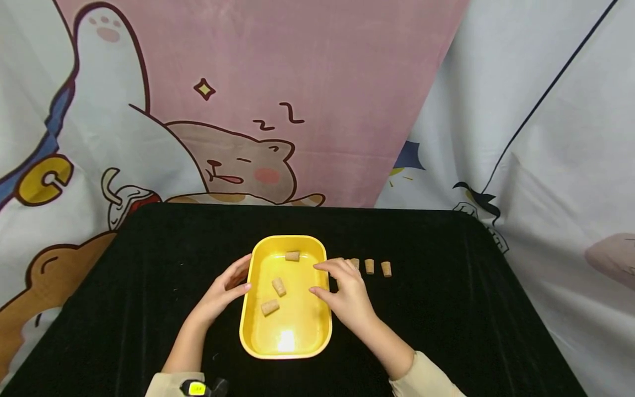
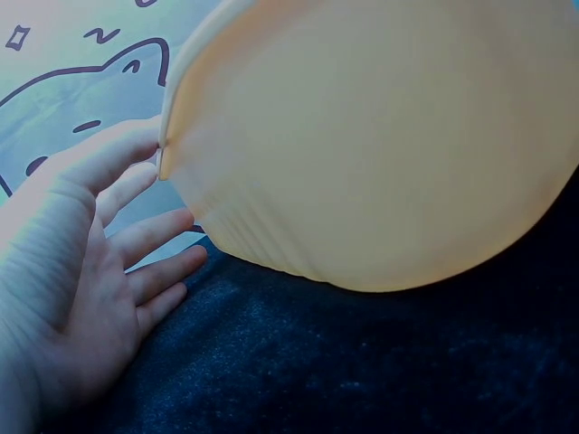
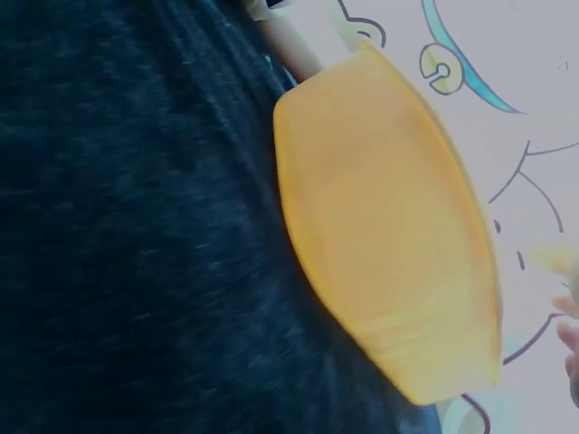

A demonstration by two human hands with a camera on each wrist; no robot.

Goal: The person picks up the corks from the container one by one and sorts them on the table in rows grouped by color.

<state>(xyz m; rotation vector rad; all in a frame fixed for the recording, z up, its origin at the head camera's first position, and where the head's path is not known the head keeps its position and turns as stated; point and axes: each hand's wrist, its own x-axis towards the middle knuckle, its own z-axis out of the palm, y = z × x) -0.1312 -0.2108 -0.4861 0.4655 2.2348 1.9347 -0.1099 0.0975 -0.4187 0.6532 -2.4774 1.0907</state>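
Note:
A yellow rectangular tray [image 1: 302, 331] stands on the black cloth in the head view. Inside it lie three cork stoppers: one cork [image 1: 292, 256] at the far end, a second cork [image 1: 279, 286] mid-tray and a third cork [image 1: 270, 307] nearer the left wall. My left hand [image 1: 225, 289] is at the tray's left side, thumb and fingers spread, fingertips touching the rim. Over the right rim is my right hand [image 1: 349, 295], thumb and forefinger apart with nothing between them. In the right wrist view only a few fingers [image 3: 568, 334] show at the edge.
Right of the tray, a row of corks stands on the cloth, among them one cork [image 1: 369, 267] and another cork [image 1: 386, 269]; the right hand partly hides the row. The black-covered table [image 1: 446, 309] meets a cartoon-printed curtain [image 1: 357, 82] behind it.

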